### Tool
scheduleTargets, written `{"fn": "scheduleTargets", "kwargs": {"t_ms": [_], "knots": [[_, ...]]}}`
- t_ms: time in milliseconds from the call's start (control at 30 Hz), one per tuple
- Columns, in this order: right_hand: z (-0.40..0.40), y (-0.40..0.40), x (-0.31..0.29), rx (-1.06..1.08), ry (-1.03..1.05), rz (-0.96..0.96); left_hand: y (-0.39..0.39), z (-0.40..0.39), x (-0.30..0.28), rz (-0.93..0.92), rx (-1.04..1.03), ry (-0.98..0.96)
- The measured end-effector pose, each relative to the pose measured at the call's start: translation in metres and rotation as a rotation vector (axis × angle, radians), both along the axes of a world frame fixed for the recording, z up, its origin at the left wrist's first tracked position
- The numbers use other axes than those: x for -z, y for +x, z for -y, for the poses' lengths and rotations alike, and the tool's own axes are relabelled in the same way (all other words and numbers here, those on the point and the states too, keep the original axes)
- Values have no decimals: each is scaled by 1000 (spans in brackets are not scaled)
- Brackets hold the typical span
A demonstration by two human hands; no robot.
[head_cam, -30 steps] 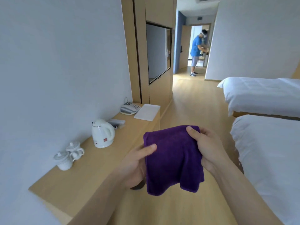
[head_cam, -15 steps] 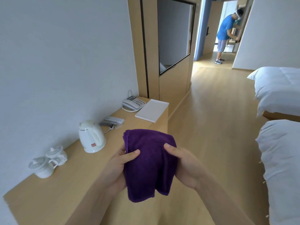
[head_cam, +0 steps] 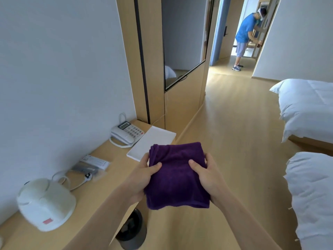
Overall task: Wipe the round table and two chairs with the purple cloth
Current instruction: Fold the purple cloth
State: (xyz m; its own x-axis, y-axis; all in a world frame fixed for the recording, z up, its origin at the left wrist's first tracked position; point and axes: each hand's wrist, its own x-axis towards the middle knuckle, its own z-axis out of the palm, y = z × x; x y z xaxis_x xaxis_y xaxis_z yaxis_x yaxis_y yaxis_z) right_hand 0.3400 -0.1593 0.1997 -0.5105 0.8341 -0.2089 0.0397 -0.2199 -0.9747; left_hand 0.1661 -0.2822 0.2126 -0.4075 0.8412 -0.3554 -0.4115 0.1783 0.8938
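A folded purple cloth (head_cam: 177,175) is held in front of me at chest height, above the wooden floor beside a long desk. My left hand (head_cam: 144,175) grips its left edge, thumb on top. My right hand (head_cam: 205,175) grips its right side, thumb pressed on the upper face and fingers curled underneath. The round table and the two chairs are not in view.
A wooden desk (head_cam: 100,188) along the left wall carries a white kettle (head_cam: 45,202), a telephone (head_cam: 127,133) and a white pad (head_cam: 153,143). A dark bin (head_cam: 131,230) stands below. Two white beds (head_cam: 310,109) lie on the right. A person (head_cam: 244,38) stands in the far doorway.
The cloth has been folded smaller and now lies flatter between both hands. The view has moved forward along the desk and tilted down; the cups have left the frame.
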Motion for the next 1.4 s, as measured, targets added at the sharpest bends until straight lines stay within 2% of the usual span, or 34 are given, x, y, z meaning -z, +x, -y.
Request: {"fn": "scheduleTargets", "kwargs": {"t_ms": [167,433,600,667,800,900,1167,1300,1400], "knots": [[-95,-48,25,-118,-28,43,-31,-71,26,29,-119,-62],[-262,-139,70,-449,88,196,-55,-193,86,276,-469,-131],[-334,-207,91,-634,149,289,-86,-253,100,229,-723,-148],[-347,-239,100,-733,206,321,-101,-265,107,224,-816,-186],[-360,-306,129,-917,455,383,-137,-278,136,194,-985,-235],[-363,-346,149,-1003,527,437,-158,-287,162,200,-1077,-293],[-379,-411,212,-1070,547,557,-210,-301,219,262,-1156,-377],[-391,-418,239,-1217,501,777,-212,-294,230,320,-1089,-562],[-400,-425,247,-1267,493,806,-207,-298,237,345,-1056,-595]]}}
